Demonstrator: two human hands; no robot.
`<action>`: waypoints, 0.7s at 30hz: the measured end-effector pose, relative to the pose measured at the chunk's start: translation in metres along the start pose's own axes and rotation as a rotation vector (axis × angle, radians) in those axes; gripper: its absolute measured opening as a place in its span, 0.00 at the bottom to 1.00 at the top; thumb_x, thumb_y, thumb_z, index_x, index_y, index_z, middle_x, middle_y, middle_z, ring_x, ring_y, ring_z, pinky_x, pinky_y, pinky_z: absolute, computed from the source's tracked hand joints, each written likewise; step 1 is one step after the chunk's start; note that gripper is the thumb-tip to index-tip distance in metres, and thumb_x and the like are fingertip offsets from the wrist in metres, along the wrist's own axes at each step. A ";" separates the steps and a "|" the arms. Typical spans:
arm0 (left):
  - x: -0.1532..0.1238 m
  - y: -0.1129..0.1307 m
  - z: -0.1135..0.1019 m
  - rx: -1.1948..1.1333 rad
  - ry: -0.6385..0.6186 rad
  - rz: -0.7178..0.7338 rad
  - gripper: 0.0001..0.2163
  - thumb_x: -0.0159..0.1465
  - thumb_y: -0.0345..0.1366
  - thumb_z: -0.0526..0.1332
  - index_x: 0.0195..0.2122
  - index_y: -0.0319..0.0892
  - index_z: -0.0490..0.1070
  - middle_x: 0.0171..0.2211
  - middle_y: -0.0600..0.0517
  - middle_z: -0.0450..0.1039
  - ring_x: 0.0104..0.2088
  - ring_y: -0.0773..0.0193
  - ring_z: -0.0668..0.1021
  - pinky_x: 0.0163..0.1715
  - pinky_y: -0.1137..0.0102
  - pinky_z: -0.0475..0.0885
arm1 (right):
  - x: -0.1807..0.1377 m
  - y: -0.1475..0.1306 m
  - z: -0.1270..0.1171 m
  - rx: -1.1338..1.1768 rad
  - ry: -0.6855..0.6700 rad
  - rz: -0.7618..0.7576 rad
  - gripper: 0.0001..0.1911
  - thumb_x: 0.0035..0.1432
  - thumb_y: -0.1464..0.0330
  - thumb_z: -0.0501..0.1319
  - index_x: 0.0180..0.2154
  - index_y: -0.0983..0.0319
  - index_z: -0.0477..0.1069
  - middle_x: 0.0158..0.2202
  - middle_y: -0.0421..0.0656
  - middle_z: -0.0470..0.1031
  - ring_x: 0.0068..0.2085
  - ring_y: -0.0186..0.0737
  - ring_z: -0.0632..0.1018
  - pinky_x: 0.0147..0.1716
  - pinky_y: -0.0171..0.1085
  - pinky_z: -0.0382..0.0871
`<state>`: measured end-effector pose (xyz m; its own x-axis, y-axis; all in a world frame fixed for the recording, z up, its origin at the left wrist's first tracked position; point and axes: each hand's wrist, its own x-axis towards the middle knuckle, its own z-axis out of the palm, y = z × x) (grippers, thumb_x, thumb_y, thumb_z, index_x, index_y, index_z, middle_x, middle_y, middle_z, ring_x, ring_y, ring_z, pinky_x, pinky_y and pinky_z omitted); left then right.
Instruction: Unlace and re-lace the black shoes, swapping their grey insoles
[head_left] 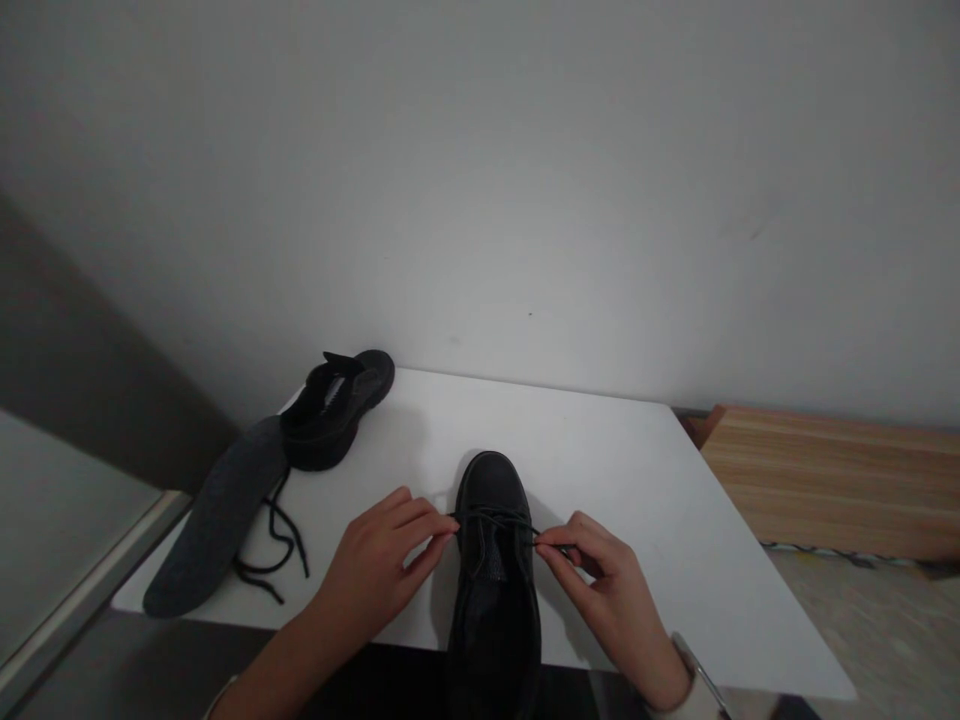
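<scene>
A black shoe (496, 485) points away from me, its toe on the white table and its heel reaching past the near edge. A dark shoelace (491, 517) runs across its upper part. On the left side of the shoe, my left hand (394, 550) pinches one part of the lace between thumb and forefinger. My right hand (600, 565) pinches the lace on the other side, with its remaining fingers curled. The shoe's tongue and dark inside show between the two hands.
A second black shoe (322, 425) stands at the table's far left, its tongue raised. Beside it lie a grey insole (217, 520) and a loose black lace (281, 540). The white table (592, 440) meets a wall behind; a wooden board (832, 480) is to the right.
</scene>
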<state>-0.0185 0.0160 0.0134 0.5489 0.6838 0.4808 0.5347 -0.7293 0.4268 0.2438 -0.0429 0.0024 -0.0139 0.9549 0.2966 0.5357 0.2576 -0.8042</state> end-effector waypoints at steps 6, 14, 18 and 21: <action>0.003 0.004 0.004 0.063 0.020 0.021 0.07 0.65 0.25 0.60 0.36 0.44 0.75 0.29 0.55 0.77 0.31 0.61 0.72 0.34 0.68 0.67 | -0.002 -0.001 0.001 -0.022 -0.012 -0.011 0.06 0.64 0.68 0.63 0.36 0.58 0.79 0.27 0.39 0.71 0.30 0.36 0.72 0.30 0.34 0.64; 0.003 0.009 0.001 0.276 -0.035 0.086 0.07 0.63 0.24 0.61 0.33 0.43 0.75 0.27 0.53 0.74 0.32 0.57 0.70 0.34 0.64 0.66 | -0.004 -0.003 0.005 -0.083 -0.035 0.013 0.07 0.66 0.68 0.61 0.37 0.58 0.78 0.31 0.40 0.71 0.31 0.37 0.72 0.28 0.35 0.62; 0.006 0.014 0.004 0.243 -0.060 0.084 0.07 0.62 0.23 0.62 0.33 0.43 0.75 0.27 0.53 0.73 0.32 0.57 0.69 0.33 0.64 0.66 | -0.003 -0.003 0.006 -0.066 -0.040 -0.001 0.07 0.67 0.68 0.60 0.38 0.58 0.77 0.32 0.41 0.72 0.33 0.38 0.74 0.30 0.36 0.65; 0.007 0.018 0.007 0.191 -0.039 0.077 0.07 0.62 0.23 0.63 0.34 0.42 0.75 0.28 0.52 0.73 0.33 0.58 0.70 0.34 0.64 0.66 | -0.004 -0.001 0.007 -0.115 -0.010 -0.072 0.05 0.66 0.70 0.61 0.39 0.57 0.77 0.35 0.42 0.73 0.37 0.42 0.75 0.36 0.39 0.68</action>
<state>-0.0005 0.0082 0.0188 0.6152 0.6293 0.4750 0.6001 -0.7645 0.2355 0.2371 -0.0461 -0.0014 -0.0632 0.9362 0.3457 0.6265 0.3069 -0.7164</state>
